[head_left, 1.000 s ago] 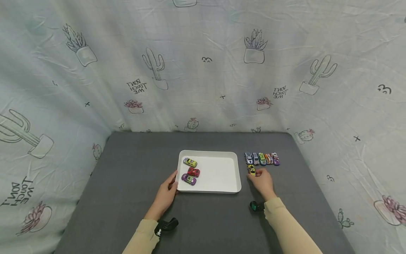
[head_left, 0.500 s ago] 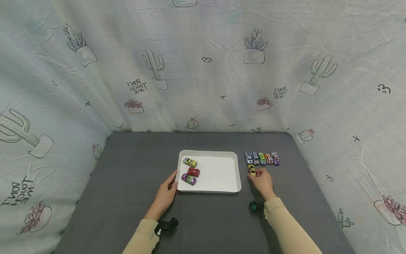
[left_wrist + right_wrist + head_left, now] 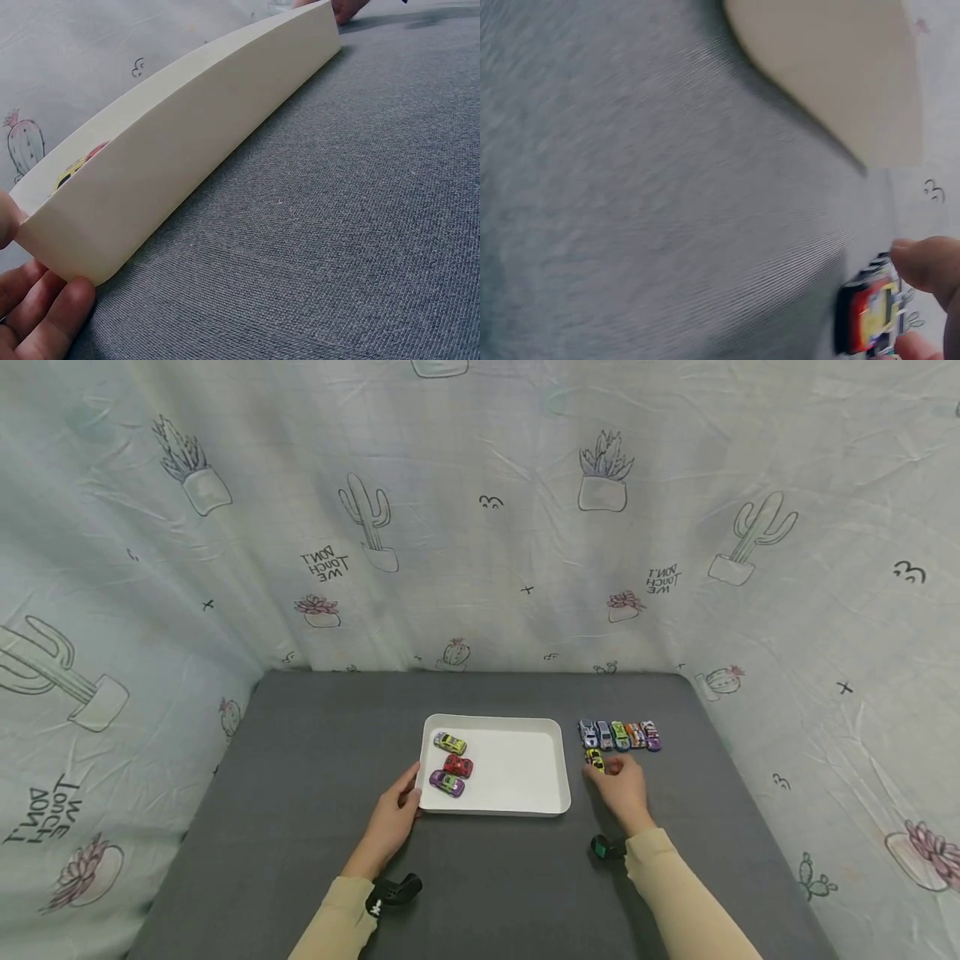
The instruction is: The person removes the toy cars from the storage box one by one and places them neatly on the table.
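Note:
My left hand (image 3: 395, 818) grips the left side of a white rectangular tray (image 3: 517, 768), thumb by the rim and fingers at the bottom corner in the left wrist view. Inside, at the tray's left end, lie a yellow toy car (image 3: 450, 743), a red toy car (image 3: 458, 766) and a purple-and-green toy car (image 3: 447, 783). To the right of the tray, my right hand (image 3: 624, 789) pinches a yellow-and-black toy car (image 3: 594, 760) between thumb and fingers. It sits just in front of a row of toy cars, below the row's left end. The right wrist view shows its red-and-yellow end (image 3: 866, 319).
Several toy cars stand side by side in the row, among them a green one (image 3: 620, 736) and an orange-and-white one (image 3: 637, 736). A grey cloth-covered table (image 3: 495, 893) bears everything. Behind it hangs a pale curtain (image 3: 435, 560) printed with cacti.
The yellow-and-black car has turned slightly within the right hand's fingers, close to the same spot. The left hand and the tray have stayed put.

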The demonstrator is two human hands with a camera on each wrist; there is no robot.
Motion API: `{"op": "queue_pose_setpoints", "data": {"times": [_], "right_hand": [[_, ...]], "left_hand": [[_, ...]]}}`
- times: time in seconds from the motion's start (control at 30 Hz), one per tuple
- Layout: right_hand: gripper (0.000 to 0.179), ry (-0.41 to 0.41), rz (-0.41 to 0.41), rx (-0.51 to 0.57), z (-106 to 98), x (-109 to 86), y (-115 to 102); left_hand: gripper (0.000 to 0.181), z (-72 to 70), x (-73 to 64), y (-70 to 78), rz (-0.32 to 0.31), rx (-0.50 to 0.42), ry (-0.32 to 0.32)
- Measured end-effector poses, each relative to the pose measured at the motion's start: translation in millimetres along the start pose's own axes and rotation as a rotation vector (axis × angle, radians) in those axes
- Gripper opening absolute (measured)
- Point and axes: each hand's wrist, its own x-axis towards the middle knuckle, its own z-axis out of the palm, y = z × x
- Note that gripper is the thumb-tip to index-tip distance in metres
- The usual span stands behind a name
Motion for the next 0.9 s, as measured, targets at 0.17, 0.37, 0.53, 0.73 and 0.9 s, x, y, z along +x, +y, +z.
{"op": "queue_pose_setpoints", "data": {"times": [0.17, 0.37, 0.53, 0.73, 0.9], "right_hand": [[0.060, 0.007, -0.022, 0.071, -1, 0.0, -17], [0.065, -0.034, -0.048, 0.130, 1, -4.1, -44], [0.064, -0.084, -0.084, 0.148, 8, -11.4, -64], [0.068, -0.136, -0.098, 0.168, 24, -17.7, -80], [0.066, -0.172, -0.067, 0.195, 39, -20.7, -90]], "left_hand": [[0.050, -0.9, -1.0, 0.9, -0.002, 0.006, 0.001], [0.050, -1.2, -1.5, 0.9, 0.005, 0.008, 0.007], [0.050, -0.9, -1.7, 0.0, -0.004, 0.013, 0.006], [0.050, -1.0, -2.2, 0.9, -0.006, 0.004, 0.006], [0.050, -0.6, -2.4, 1.4, -0.002, -0.002, 0.005]]}}
